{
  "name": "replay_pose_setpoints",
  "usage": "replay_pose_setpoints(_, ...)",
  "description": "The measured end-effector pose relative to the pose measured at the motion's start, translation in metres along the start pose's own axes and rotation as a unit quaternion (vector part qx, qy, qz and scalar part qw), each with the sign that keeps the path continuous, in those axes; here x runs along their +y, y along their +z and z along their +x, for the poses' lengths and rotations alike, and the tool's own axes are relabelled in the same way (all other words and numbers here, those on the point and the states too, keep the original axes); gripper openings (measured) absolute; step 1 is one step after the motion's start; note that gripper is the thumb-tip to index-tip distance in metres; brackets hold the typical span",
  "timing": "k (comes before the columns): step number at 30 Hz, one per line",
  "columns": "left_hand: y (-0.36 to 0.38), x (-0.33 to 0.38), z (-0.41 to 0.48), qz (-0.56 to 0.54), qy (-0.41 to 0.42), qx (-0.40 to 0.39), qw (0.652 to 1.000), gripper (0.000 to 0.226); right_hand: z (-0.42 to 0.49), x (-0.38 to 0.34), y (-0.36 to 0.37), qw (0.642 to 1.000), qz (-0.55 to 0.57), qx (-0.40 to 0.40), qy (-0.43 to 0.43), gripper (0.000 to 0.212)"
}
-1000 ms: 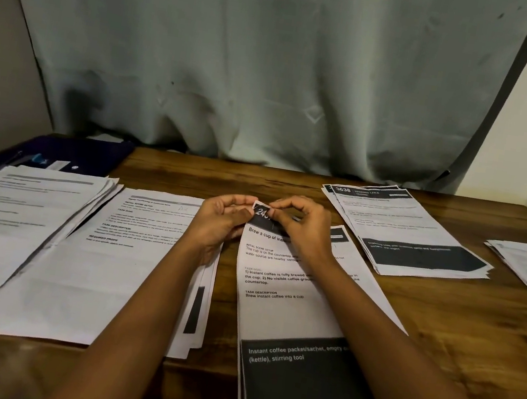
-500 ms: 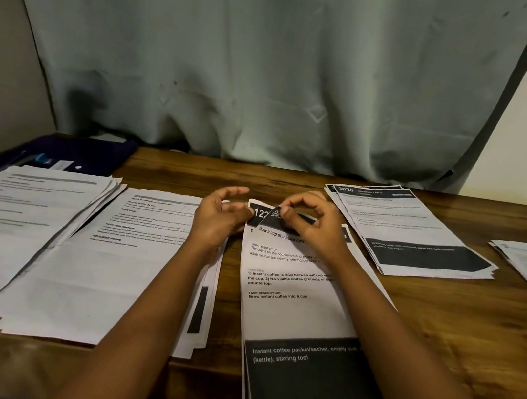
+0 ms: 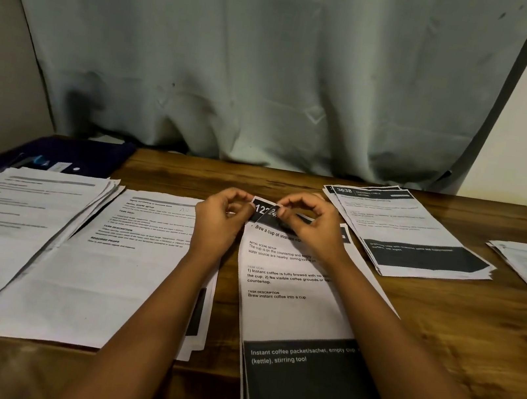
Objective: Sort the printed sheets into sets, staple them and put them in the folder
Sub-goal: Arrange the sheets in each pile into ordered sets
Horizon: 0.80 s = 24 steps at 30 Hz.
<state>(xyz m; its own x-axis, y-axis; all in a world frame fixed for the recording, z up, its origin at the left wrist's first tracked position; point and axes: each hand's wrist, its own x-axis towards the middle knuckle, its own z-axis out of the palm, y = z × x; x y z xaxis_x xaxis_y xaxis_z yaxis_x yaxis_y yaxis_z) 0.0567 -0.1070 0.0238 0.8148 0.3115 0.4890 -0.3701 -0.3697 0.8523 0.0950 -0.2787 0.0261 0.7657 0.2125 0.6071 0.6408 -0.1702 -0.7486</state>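
In mid-frame, the right hand [image 3: 312,229] pinches the far corner of the top sheet [image 3: 289,313], the left hand [image 3: 221,218] pinches the sheet beneath [image 3: 258,208], and the centre stack [image 3: 296,377] runs lengthwise toward the lower edge.

Two bare forearms fill the lower middle and lower right of the frame: the left arm [image 3: 160,321] and the right arm [image 3: 419,362], both slim and uncovered from wrist to the bottom edge. The left hand [image 3: 217,223] and right hand [image 3: 314,231], at centre, are bare too, with slender fingers.
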Motion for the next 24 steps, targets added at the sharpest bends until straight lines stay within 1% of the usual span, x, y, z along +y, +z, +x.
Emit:
replay_pose_setpoints(3,0.0,-0.001,-0.001,0.051,0.053,0.006,0.997,0.009,0.0,0.0,0.0,1.0,-0.006,0.005,0.004,0.011)
replay_pose_setpoints(7,-0.001,-0.002,0.001,0.05,0.067,0.024,0.996,0.015,0.001,0.0,0.001,1.0,-0.009,0.027,0.011,0.012)
replay_pose_setpoints(10,0.0,0.003,-0.001,-0.001,0.041,-0.004,0.999,0.013,0.001,-0.002,0.003,0.999,-0.017,0.045,-0.004,0.012)
replay_pose_setpoints(12,0.0,0.005,-0.003,-0.026,0.017,-0.029,0.999,0.012,0.001,-0.004,0.003,0.998,-0.041,0.046,-0.016,0.018)
replay_pose_setpoints(16,0.001,0.002,-0.002,-0.011,0.0,-0.058,0.998,0.017,0.0,-0.006,0.004,0.997,-0.063,0.033,-0.021,0.017)
replay_pose_setpoints(20,0.001,-0.006,0.003,-0.033,-0.053,-0.081,0.995,0.027,0.001,-0.004,0.002,0.998,-0.055,0.034,0.001,0.019)
replay_pose_setpoints(24,0.0,-0.01,0.004,0.0,-0.09,-0.088,0.992,0.036,0.0,-0.005,0.002,0.998,-0.049,0.034,0.015,0.021)
